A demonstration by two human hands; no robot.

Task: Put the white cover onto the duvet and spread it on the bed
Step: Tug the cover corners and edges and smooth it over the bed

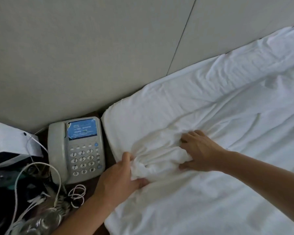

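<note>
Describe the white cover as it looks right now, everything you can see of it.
The white cover is thin, soft-looking cloth, creased all over, lying across the bed up to the grey wall panel. Near the bed's corner beside the telephone it is bunched into a gathered wad. The left hand grips that wad at its near end; the right hand clutches it from the far side. Whether the duvet is inside cannot be told.

L hand [120, 177] & R hand [198, 150] gripping bunched white cover [159, 156], bed [227, 116], phone [78, 150] beside
</note>
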